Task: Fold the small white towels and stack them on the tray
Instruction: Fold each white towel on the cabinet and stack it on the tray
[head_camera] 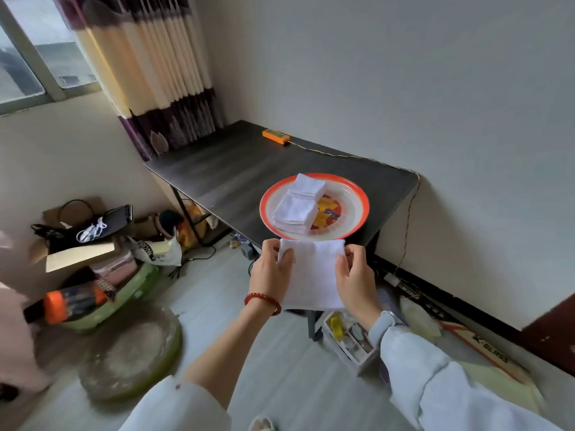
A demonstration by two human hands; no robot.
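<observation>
Hands: left hand (270,269) and right hand (353,272) pinch the top corners of a small white cloth towel (314,275), hanging before the table edge.
Tray: round orange-rimmed tray (357,194) on the dark rectangular table (230,169), bearing two stacks of folded white towels (295,213).
Surroundings: orange box-shaped device (275,136) at the table's far edge; cluttered floor beneath.

Both hands (311,269) pinch a white towel (314,275).

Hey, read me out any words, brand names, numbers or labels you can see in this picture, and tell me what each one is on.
"K-SLRS", roughly, in blurred upside-down letters: on the long flat board on the floor by the wall.
Dark print, too blurred to read: on the white bag under the table.
Small dark marks, too small to read: on the white towel near the left hand.
</observation>
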